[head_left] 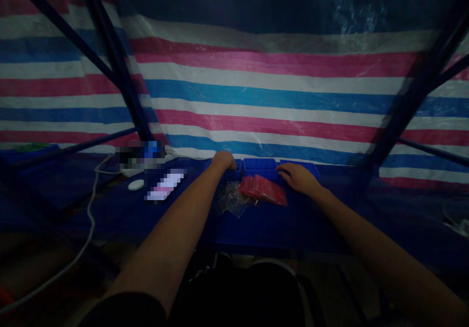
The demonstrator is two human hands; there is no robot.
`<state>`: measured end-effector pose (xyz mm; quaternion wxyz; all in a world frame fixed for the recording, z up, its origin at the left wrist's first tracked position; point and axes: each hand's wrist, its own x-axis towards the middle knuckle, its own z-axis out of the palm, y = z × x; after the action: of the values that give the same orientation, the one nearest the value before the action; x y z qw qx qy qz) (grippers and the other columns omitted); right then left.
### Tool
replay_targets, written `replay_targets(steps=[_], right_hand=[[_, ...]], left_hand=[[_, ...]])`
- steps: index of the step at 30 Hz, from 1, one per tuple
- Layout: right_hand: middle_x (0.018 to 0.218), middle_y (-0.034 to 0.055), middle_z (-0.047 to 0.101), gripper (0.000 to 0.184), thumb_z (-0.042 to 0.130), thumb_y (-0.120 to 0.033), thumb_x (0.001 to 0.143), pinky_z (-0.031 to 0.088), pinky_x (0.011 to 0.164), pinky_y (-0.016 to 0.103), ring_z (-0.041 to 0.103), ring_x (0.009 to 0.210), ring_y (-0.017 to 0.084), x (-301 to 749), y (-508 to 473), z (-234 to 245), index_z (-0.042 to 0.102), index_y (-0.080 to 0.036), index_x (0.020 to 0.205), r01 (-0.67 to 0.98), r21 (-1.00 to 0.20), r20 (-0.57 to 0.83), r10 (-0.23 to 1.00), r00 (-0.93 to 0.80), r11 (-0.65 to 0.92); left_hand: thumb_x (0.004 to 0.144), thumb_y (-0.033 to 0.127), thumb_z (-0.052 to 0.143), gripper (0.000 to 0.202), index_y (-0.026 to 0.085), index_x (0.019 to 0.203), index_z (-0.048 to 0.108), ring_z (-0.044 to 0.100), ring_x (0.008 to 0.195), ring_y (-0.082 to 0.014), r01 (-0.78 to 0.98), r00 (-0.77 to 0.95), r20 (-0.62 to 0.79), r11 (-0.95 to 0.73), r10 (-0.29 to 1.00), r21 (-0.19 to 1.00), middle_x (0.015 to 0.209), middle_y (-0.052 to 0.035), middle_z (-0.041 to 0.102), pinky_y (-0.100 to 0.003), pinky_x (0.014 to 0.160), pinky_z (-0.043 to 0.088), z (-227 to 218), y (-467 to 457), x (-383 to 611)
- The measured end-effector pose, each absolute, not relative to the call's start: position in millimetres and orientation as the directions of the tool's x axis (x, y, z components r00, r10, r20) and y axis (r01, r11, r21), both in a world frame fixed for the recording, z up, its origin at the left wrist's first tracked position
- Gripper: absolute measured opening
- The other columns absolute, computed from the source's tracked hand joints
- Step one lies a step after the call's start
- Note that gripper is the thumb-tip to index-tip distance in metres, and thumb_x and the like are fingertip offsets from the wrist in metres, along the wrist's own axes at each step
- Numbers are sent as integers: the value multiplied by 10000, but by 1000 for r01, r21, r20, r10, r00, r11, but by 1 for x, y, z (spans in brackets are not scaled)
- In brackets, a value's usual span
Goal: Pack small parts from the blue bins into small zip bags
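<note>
A row of three small blue plastic bins stands at the back of the blue table. My left hand [223, 161] reaches down over the left bin [237, 169]; most of its fingers are hidden inside or behind it. Nearby is the middle bin [260, 166]. My right hand [299, 177] hovers at the front of the right bin [310, 167], its fingers slightly bent and apart, tips near the gap beside the middle bin. No object shows in it. Between my arms lie a fanned stack of red packets [263, 189] and several clear plastic bags [234, 199].
To the left, a phone [165, 185] with a lit screen lies by a round white disc [136, 185]. Behind them sits a blurred power strip [137, 168], its white cable [91, 214] hanging off the table. Dark blue metal posts [128, 92] and a striped tarp [256, 88] enclose the back.
</note>
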<state>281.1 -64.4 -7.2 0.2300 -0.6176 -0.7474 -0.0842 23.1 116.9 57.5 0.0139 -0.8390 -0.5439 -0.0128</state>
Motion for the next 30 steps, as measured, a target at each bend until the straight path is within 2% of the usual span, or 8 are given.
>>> replay_targets(steps=[3, 7, 17, 21, 30], right_hand=[[1258, 55, 700, 288, 479, -324, 1020, 480, 1030, 361, 648, 1160, 227, 280, -66, -6, 646, -272, 1249, 963, -159, 443, 887, -130, 220], [1264, 54, 697, 297, 473, -332, 1023, 476, 1038, 361, 646, 1166, 228, 279, -67, -5, 641, -273, 1261, 964, -160, 433, 893, -126, 214], [1267, 64, 694, 294, 471, -321, 1025, 476, 1041, 365, 644, 1170, 225, 278, -69, -3, 639, -264, 1259, 966, -149, 435, 891, -128, 212], [1273, 63, 691, 297, 476, -318, 1023, 481, 1037, 368, 645, 1169, 226, 277, -69, -2, 639, -266, 1265, 966, -158, 429, 895, -120, 205], [1260, 65, 697, 295, 471, -323, 1027, 476, 1039, 363, 647, 1162, 222, 277, -70, -2, 644, -262, 1258, 964, -153, 437, 890, -130, 216]], left_hand=[[563, 268, 801, 581, 120, 1123, 749, 655, 1125, -389, 942, 330, 11, -329, 944, -71, 1180, -224, 706, -421, 958, 542, 51, 116, 26], [610, 293, 772, 602, 120, 1184, 722, 649, 1153, -367, 939, 328, 13, -325, 945, -110, 1256, -214, 680, -382, 961, 547, 50, 118, 28], [674, 303, 740, 534, 92, 1165, 723, 670, 1095, -361, 919, 380, 46, -371, 924, -135, 1199, -231, 700, -382, 917, 553, 59, 109, 12], [691, 366, 740, 510, 123, 1139, 735, 678, 1065, -330, 911, 402, 66, -392, 913, -127, 1172, -198, 719, -343, 893, 547, 69, 105, 3], [707, 401, 725, 481, 160, 1122, 745, 681, 1065, -311, 881, 473, 153, -462, 868, -103, 1139, -147, 737, -330, 912, 532, 92, 104, -4]])
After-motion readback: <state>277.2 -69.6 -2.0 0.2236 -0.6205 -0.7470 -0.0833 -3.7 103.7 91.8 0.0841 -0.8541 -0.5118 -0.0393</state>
